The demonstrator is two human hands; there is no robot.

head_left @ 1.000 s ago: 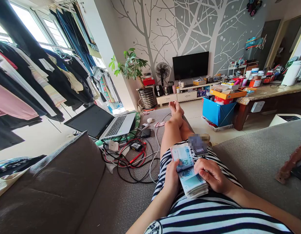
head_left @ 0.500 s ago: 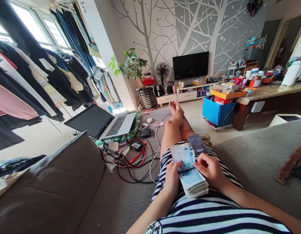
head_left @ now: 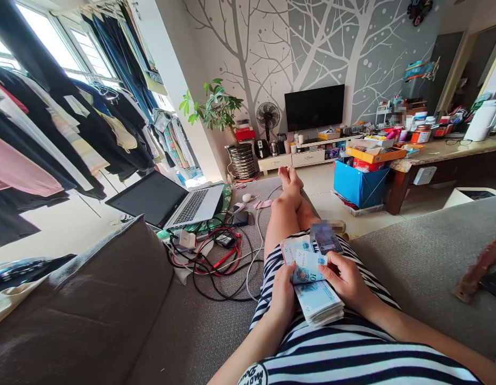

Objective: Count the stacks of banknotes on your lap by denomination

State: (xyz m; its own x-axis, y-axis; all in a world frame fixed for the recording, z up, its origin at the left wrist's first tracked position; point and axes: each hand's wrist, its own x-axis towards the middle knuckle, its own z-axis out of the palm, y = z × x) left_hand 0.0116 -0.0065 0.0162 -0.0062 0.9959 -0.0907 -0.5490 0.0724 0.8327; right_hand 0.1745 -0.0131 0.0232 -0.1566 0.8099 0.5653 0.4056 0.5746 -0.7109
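Seen from beside the sofa [head_left: 207, 326], the banknotes [head_left: 318, 302] lay on the person's lap, over striped clothing [head_left: 376, 278], between two bare hands. The left hand [head_left: 283, 291] was closed about the pile's left edge, thumb uppermost, probably to keep the sheets from sliding apart. The grip of the right hand [head_left: 348, 275] was nearly closed, thumb and forefinger pinching the right edge of an upper note [head_left: 307, 260], presumably because such a pinch parts thin paper cleanly. A phone [head_left: 327, 239], partly blurred, lay just beyond, perhaps placed there to be within reach. Among the containers, a blue box [head_left: 360, 187] held a red package [head_left: 366, 166] under an orange carton [head_left: 376, 155], beside the bench [head_left: 444, 150]; a ribbed pot [head_left: 243, 162] held a leafy plant [head_left: 219, 104].
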